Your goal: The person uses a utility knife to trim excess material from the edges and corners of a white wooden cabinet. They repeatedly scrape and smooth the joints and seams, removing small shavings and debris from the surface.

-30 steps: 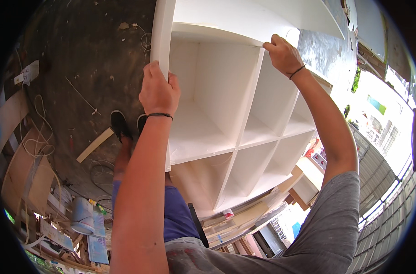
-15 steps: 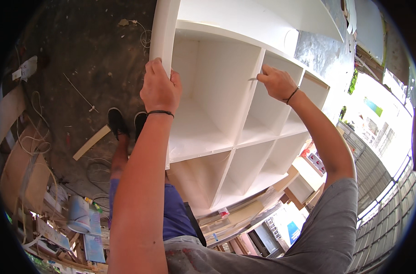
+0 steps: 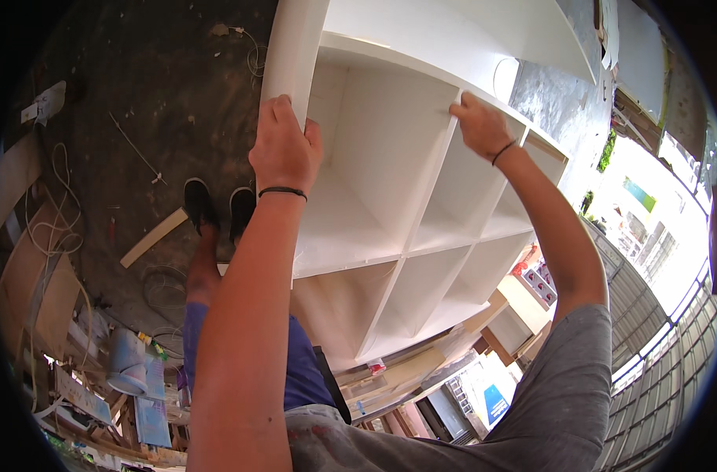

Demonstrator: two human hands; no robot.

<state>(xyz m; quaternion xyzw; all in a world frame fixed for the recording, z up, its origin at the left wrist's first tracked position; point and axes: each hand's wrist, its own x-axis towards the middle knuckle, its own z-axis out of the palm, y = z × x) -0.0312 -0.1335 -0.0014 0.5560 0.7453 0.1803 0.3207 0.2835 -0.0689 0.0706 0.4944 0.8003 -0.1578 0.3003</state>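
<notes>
A large white shelf cabinet (image 3: 398, 118) with several square compartments fills the middle of the head view. My left hand (image 3: 284, 149) is closed over the edge of its thick white side panel (image 3: 294, 55), thumb toward the compartments. Farther right, my right hand (image 3: 482, 126) is closed at the far end of an upright divider (image 3: 431, 182), its fingertips against or just beside the divider's front edge. Those fingers are curled, and what they hold, if anything, is hidden now.
A wooden strip (image 3: 155, 237) lies on the dark floor beside my shoes (image 3: 201, 206). Loose cables (image 3: 55, 232), boards and a pale blue can (image 3: 128, 363) clutter the lower left. A metal grille (image 3: 661, 374) stands at the right.
My right hand has moved a little toward the divider's far end. A thin blade-like sliver that stuck out from its fingers no longer shows. My left hand keeps its hold on the panel.
</notes>
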